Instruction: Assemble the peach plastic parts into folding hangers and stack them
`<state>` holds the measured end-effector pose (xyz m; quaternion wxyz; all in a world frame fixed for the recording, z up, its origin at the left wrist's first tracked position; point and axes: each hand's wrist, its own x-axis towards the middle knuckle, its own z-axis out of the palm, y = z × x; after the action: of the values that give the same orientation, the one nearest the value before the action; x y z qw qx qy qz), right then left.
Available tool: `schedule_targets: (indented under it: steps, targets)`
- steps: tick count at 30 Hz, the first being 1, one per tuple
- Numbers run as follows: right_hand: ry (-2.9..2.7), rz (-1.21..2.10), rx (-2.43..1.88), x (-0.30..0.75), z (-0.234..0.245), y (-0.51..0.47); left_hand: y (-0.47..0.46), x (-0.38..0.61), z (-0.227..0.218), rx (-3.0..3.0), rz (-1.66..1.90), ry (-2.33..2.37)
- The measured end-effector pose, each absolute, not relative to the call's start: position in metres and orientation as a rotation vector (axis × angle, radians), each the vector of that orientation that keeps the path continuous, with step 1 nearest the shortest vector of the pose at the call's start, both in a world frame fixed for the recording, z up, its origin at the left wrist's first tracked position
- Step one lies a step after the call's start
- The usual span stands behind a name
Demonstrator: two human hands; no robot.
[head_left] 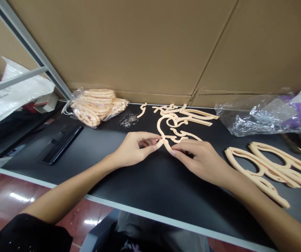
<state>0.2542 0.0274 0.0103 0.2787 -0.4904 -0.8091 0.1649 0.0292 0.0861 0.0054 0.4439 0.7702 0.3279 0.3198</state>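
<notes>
A cream plastic folding hanger (167, 145) is held over the black table, its two short arms meeting in the middle. My left hand (133, 148) pinches the left arm between thumb and fingertips, and my right hand (200, 159) pinches the right arm the same way. A curved hook (160, 124) rises just behind that joint; whether it belongs to the held piece I cannot tell. Close behind my fingers lies a loose pile of cream hanger parts (192, 113), with a single small curved part (141, 110) to its left.
Several cream folded hangers (260, 164) lie at the right, beside my right forearm. A clear bag of hanger parts (95, 106) sits at the back left, near a dark flat device (62, 145). Clear plastic wrap (255, 113) with something purple stands back right. Cardboard (129, 45) walls the rear.
</notes>
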Motion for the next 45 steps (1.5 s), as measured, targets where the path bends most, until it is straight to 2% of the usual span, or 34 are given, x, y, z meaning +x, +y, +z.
schedule_targets:
  steps: [13,23,26,31,38,45]
  targets:
    - [-2.274,0.467,-1.293,0.252,0.004,0.023,0.076,0.027,0.002,2.573,0.844,0.85]
    - [-2.387,0.61,-1.222,0.249,0.017,0.014,0.071,0.026,0.007,2.535,0.577,0.671]
    - [-2.265,0.506,-1.314,0.256,0.013,0.022,0.077,0.024,0.011,2.463,0.622,0.694]
    - [-2.114,0.121,-1.488,0.275,-0.001,0.04,0.106,0.014,0.011,2.527,0.855,0.915]
    - [-2.18,-0.015,-1.404,0.283,-0.011,0.045,0.132,-0.001,-0.007,2.716,0.488,0.919]
    - [-2.123,-0.09,-1.447,0.276,-0.019,0.048,0.126,0.006,-0.011,2.7,0.573,0.82]
